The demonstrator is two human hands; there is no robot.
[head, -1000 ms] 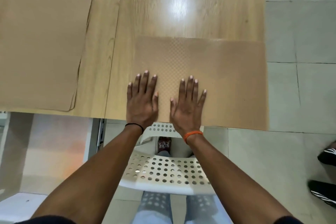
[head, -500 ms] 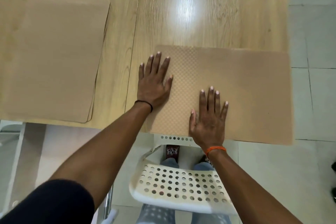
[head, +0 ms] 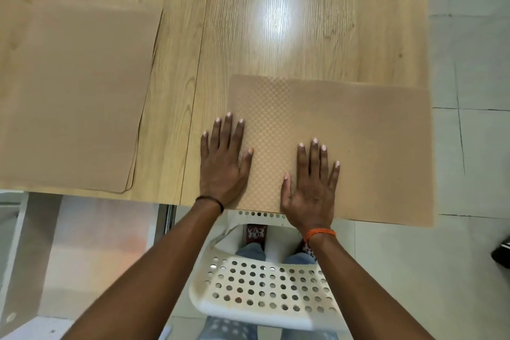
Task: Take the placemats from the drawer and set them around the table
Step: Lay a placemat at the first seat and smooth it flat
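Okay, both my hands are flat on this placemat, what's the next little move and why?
Probably slide the checkered placemat a little farther onto the table: its near edge and right edge overhang. The left hand and right hand already lie flat to push it.

We're in bright, even indoor light, and a strong white glare patch sits on the wooden table (head: 278, 16), likely a ceiling lamp overhead. Shadows are soft and faint. The checked weave of the near placemat (head: 358, 152) reads crisply by the left hand (head: 223, 163) and right hand (head: 310, 188), then smears toward its right edge. The stack of placemats (head: 74, 96) at left looks hazy, its texture lost. We see wide-angle bending at the borders: table edges bow, and the tiled floor (head: 474, 146) lines curve. The lower left corner is washed out and blurred.
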